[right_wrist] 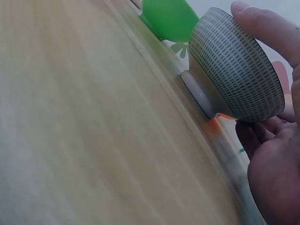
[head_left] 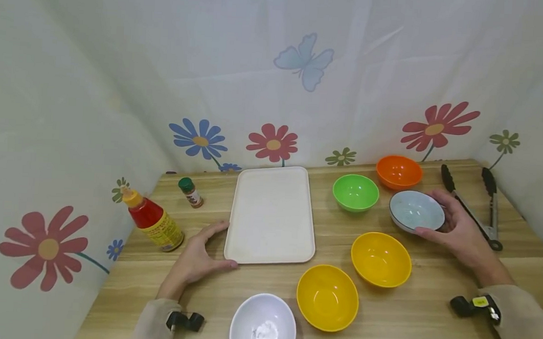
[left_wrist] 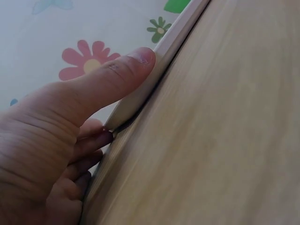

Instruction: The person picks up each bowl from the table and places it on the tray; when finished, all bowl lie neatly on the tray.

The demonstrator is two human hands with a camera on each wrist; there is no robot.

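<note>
My right hand [head_left: 459, 230] holds a pale blue bowl [head_left: 416, 213] by its side, thumb at the near rim and fingers around the far right. In the right wrist view the patterned outside of the bowl [right_wrist: 234, 65] shows, its foot at the tabletop. At the near left corner of a white rectangular tray [head_left: 271, 215] lies my left hand [head_left: 195, 260], thumb and fingers spread. The left wrist view shows its thumb [left_wrist: 117, 77] against the tray's rim [left_wrist: 168, 44], with the other fingers beside the corner.
Green [head_left: 355, 193] and orange bowls [head_left: 399, 172] stand behind the pale blue one. Two yellow bowls [head_left: 381, 259] and a white bowl [head_left: 263, 325] sit nearer. Tongs [head_left: 474, 211] lie far right. A red sauce bottle [head_left: 155, 222] and a green-capped spice jar [head_left: 191, 193] stand left.
</note>
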